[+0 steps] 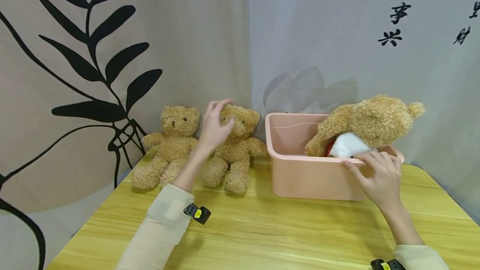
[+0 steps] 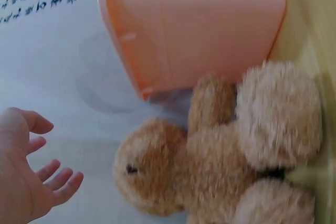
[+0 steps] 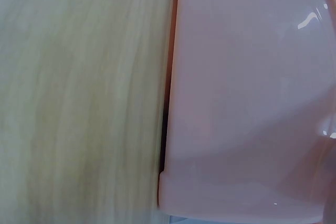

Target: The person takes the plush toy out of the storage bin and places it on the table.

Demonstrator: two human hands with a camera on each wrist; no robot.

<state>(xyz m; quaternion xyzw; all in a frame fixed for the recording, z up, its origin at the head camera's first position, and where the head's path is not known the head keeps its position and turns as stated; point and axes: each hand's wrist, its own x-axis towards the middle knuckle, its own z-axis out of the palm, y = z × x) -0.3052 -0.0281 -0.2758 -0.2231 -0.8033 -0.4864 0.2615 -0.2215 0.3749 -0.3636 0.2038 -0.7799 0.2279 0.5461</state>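
Note:
My left hand (image 1: 216, 126), fingers loosely curved and thumb apart, is in front of part of the head of a tan teddy bear (image 1: 234, 153) that sits against the wall. In the left wrist view a gap shows between the hand (image 2: 26, 171) and that bear's head (image 2: 152, 166). At the right, my right hand (image 1: 380, 174) grips the front rim of a pink plastic bin (image 1: 315, 178), fingers over the edge and thumb on the outer wall. Inside the bin leans another tan bear (image 1: 382, 120), its head above the rim, beside a white fluffy thing (image 1: 348, 145) with some red.
A third tan bear (image 1: 176, 145) sits at the left beside the middle one. Everything stands on a yellow wood-grain table (image 1: 240, 228). Behind it hangs a pale cloth (image 1: 202, 45) with black leaf prints and characters. The bin's wall (image 3: 247, 87) fills much of the right wrist view.

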